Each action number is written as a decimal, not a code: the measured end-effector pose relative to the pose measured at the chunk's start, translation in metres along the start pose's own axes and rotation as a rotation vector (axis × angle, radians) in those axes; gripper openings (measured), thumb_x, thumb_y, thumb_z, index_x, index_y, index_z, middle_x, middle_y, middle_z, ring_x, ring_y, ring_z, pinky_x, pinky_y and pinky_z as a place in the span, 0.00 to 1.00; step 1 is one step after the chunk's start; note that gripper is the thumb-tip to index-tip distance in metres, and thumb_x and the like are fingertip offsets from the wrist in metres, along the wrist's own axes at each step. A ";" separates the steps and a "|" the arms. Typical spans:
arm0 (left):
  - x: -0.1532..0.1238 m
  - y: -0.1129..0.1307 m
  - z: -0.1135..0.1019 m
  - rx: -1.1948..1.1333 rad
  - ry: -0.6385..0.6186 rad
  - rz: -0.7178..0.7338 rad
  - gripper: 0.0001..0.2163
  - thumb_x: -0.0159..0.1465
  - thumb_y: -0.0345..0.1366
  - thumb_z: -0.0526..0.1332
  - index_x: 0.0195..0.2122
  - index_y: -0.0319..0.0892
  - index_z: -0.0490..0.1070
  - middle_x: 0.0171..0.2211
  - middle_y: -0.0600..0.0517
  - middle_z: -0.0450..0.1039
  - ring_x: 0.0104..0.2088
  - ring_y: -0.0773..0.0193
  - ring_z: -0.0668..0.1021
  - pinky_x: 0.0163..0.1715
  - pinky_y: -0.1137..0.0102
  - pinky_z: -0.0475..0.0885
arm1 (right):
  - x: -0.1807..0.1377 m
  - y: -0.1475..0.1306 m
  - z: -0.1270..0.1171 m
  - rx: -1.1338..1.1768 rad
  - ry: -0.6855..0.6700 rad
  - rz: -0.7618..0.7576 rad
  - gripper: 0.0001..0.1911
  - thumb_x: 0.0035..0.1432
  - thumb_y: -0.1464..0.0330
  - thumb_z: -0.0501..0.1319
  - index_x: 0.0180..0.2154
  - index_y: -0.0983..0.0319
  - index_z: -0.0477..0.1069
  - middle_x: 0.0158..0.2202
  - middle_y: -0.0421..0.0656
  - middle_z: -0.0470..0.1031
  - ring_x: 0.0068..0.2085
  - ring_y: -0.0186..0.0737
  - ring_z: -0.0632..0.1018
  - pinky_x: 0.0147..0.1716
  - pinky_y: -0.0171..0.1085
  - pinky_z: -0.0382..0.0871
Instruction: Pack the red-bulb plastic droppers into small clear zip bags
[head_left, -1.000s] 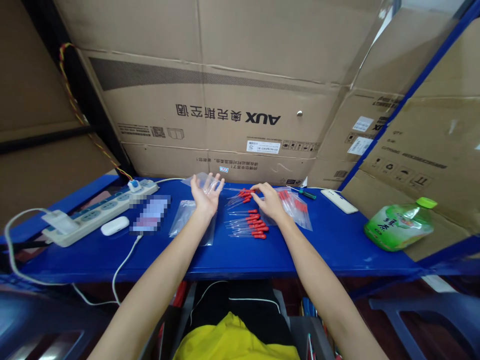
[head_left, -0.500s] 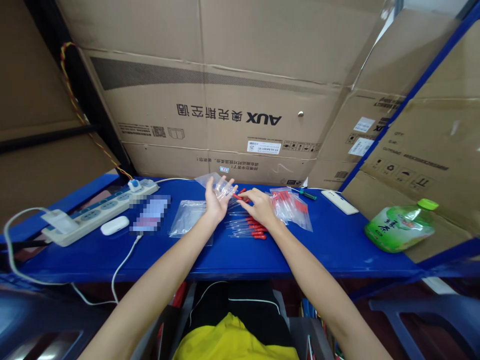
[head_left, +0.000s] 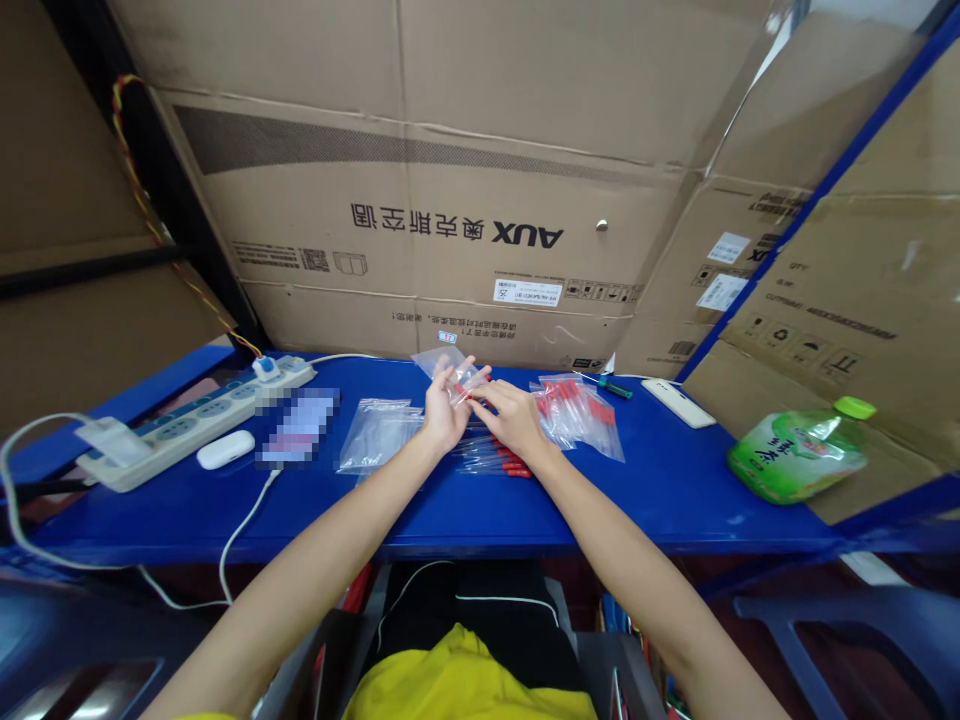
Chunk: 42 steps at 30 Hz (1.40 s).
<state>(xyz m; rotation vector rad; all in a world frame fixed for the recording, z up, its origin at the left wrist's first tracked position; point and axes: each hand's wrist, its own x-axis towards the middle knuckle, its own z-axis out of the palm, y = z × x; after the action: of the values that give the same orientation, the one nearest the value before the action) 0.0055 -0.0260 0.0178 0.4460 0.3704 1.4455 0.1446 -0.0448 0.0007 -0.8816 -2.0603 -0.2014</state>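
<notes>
My left hand (head_left: pixel 444 412) holds a small clear plastic bag (head_left: pixel 444 365) up off the blue table (head_left: pixel 660 490). My right hand (head_left: pixel 511 414) pinches a red-capped clear dropper (head_left: pixel 475 394) whose end is at the bag's mouth. Under both hands lies a loose row of more red-capped droppers (head_left: pixel 504 464). A pile of empty clear bags (head_left: pixel 375 432) lies just left of my left hand. Filled bags of droppers (head_left: pixel 581 410) lie to the right of my right hand.
A white power strip (head_left: pixel 187 422), a white case (head_left: pixel 222 449) and a blurred phone (head_left: pixel 294 428) sit at the left. A green-handled screwdriver (head_left: pixel 613 387), a white remote (head_left: pixel 681 402) and a green bottle (head_left: pixel 801 450) lie at the right. Cardboard boxes (head_left: pixel 450 220) wall the back.
My left hand moved right with the bag and closed on it. My right hand picked a dropper from the row and brought it left to the bag.
</notes>
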 end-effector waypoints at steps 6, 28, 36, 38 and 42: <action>-0.003 -0.003 0.003 -0.011 -0.019 -0.026 0.29 0.64 0.28 0.59 0.66 0.52 0.59 0.60 0.46 0.77 0.55 0.49 0.83 0.61 0.48 0.74 | 0.000 -0.004 0.000 -0.059 0.011 0.076 0.06 0.71 0.66 0.63 0.44 0.56 0.80 0.43 0.42 0.85 0.42 0.44 0.81 0.44 0.40 0.72; 0.011 0.018 -0.004 -0.031 0.231 -0.055 0.03 0.67 0.33 0.57 0.41 0.44 0.67 0.49 0.44 0.78 0.56 0.45 0.82 0.59 0.47 0.75 | 0.002 0.024 -0.028 -0.151 -0.144 0.445 0.07 0.70 0.62 0.64 0.40 0.57 0.79 0.38 0.42 0.82 0.39 0.42 0.80 0.38 0.36 0.66; 0.017 0.021 -0.005 -0.033 0.274 -0.058 0.02 0.64 0.30 0.57 0.35 0.44 0.64 0.46 0.45 0.78 0.58 0.45 0.80 0.61 0.46 0.74 | -0.011 0.046 -0.021 -0.266 -0.477 0.414 0.19 0.70 0.70 0.60 0.60 0.54 0.76 0.54 0.47 0.79 0.54 0.48 0.76 0.53 0.42 0.69; 0.017 0.021 -0.005 -0.040 0.266 -0.060 0.03 0.63 0.29 0.57 0.35 0.44 0.63 0.46 0.45 0.78 0.58 0.45 0.81 0.60 0.45 0.75 | -0.010 0.045 -0.016 -0.267 -0.496 0.357 0.17 0.71 0.69 0.61 0.57 0.53 0.78 0.54 0.46 0.78 0.54 0.48 0.75 0.53 0.43 0.69; 0.016 0.021 -0.007 -0.034 0.231 -0.078 0.01 0.64 0.32 0.57 0.36 0.43 0.65 0.47 0.44 0.78 0.58 0.45 0.80 0.59 0.47 0.76 | -0.009 0.047 -0.008 -0.261 -0.465 0.299 0.08 0.67 0.71 0.66 0.47 0.56 0.80 0.50 0.47 0.78 0.51 0.48 0.75 0.48 0.42 0.69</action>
<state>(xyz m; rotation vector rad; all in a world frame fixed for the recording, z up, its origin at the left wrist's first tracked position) -0.0143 -0.0077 0.0223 0.2340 0.5414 1.4291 0.1840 -0.0181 -0.0091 -1.4980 -2.3178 -0.1084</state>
